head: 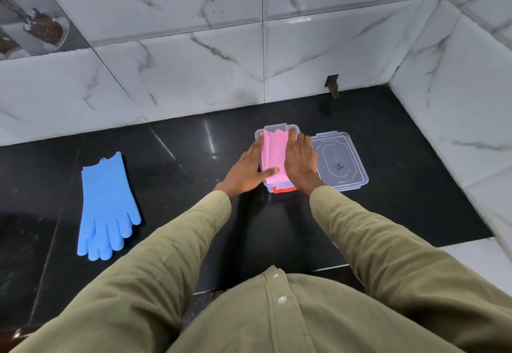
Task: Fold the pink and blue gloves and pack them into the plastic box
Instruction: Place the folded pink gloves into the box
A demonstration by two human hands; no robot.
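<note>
The folded pink gloves (274, 153) lie inside the clear plastic box (277, 128) at the middle of the black counter. My left hand (248, 169) presses on the gloves' left side, thumb across their near end. My right hand (300, 155) presses on their right side, fingers flat along the box's edge. Something orange-red (282, 190) shows at the box's near end, under the pink. The blue gloves (108, 205) lie flat and unfolded, stacked one on the other, far to the left, fingers toward me.
The clear lid (339, 161) lies flat on the counter just right of the box. Marble-tiled walls close the counter at the back and right. A small dark hole (332, 83) sits in the back wall near the corner.
</note>
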